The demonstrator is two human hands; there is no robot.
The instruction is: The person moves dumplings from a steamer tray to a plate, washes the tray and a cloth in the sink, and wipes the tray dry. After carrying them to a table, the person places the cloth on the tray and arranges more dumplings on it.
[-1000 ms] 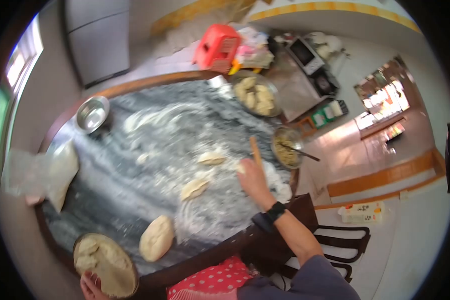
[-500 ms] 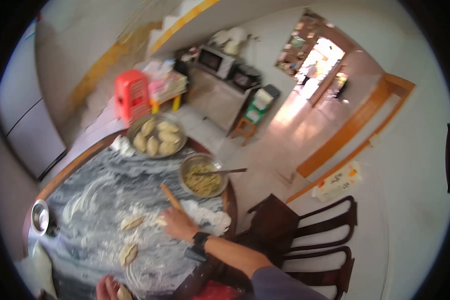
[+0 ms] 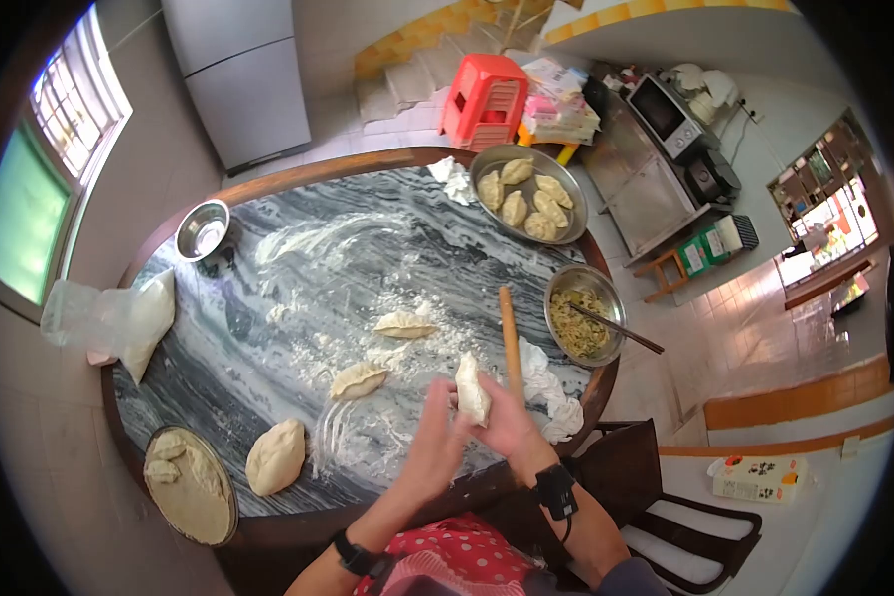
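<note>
My right hand holds a large pale dumpling upright over the near side of the marble table. Beside it, my left hand has its fingers stretched out, fingertips close to the dumpling's left side. Two more folded dumplings lie on the floured marble, one farther off and one nearer to my left hand. A wooden rolling pin lies just beyond my right hand, next to a crumpled white cloth. To the left of my hands sits a lump of dough.
At the back right stands a metal pan of several dumplings. Nearer is a bowl of chopped filling with chopsticks. A small metal bowl, a bag of flour and a round tray with dough pieces line the left edge.
The view has swung left, bringing the window and left table end in. My right hand has lifted a dumpling from beside the rolling pin; my left hand has come up next to it.
</note>
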